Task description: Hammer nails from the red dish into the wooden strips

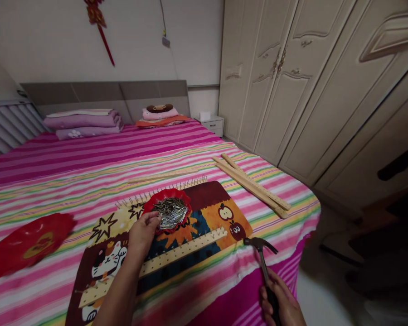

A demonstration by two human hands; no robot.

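My left hand (145, 231) is at the near left rim of a red scalloped bowl (187, 195) full of loose metal nails (173, 212). Its fingers are bent together by the nails; whatever they pinch is too small to make out. In my right hand (281, 301) is a claw hammer (262, 258), gripped by its dark handle, head pointing away from me. A drilled wooden strip (187, 246) lies across a printed mat (221, 194), passing under my left forearm. Several nails stand in its holes. Behind the bowl, another strip (190, 183) bristles with upright nails.
Several wooden strips (251, 183) lie crossed on the bed's right side. One more strip (163, 175) lies farther back. A red tray (30, 244) rests at left on the striped bedspread (105, 181). Folded bedding (85, 122) and a wardrobe (279, 81) stand beyond.
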